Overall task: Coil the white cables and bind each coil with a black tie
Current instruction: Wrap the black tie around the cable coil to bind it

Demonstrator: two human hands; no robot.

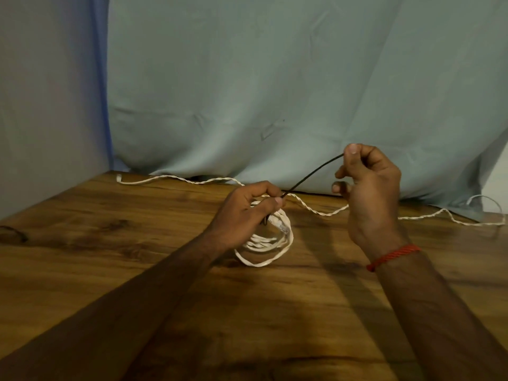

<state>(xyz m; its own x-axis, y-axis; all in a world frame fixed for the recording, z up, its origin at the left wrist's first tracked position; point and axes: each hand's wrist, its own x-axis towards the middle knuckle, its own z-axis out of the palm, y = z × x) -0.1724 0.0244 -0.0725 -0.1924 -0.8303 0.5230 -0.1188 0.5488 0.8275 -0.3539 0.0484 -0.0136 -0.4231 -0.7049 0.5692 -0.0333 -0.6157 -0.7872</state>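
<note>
1. Fingers of the right hand (368,185) pinch one end of a black tie (313,173).
2. The left hand (247,213) grips the white coil (270,243) and the tie's other end above a wooden table (110,257).

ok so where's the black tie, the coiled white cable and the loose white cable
black tie (312,174): head view, middle of its raised span
coiled white cable (264,242): head view, bundled strands low in the coil
loose white cable (328,215): head view, low dip of its twisted run
</note>
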